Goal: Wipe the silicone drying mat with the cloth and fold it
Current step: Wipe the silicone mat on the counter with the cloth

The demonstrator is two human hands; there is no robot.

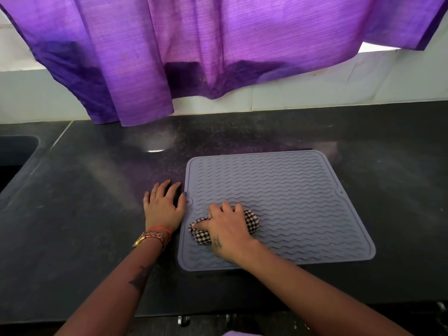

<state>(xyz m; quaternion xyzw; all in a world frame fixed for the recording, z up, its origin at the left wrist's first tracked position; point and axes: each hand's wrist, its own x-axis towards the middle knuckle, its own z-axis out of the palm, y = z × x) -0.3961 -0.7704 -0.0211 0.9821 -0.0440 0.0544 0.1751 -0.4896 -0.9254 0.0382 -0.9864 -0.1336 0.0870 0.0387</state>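
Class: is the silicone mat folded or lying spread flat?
Spread flat: the mat shows all four corners on the counter.

light: daylight through curtain (pixel 169 57) | glare: countertop (pixel 155 149) sheen | edges: wide-angle bend | focus: soft

**A home kitchen counter**

A dark speckled stone countertop (pixel 97 190) fills the middle of the frame, with a sink basin (pixel 14 156) sunk into it at the left edge. White wall tiles (pixel 315 93) run behind it, and a purple curtain (pixel 194 44) hangs across the top, lit from behind.
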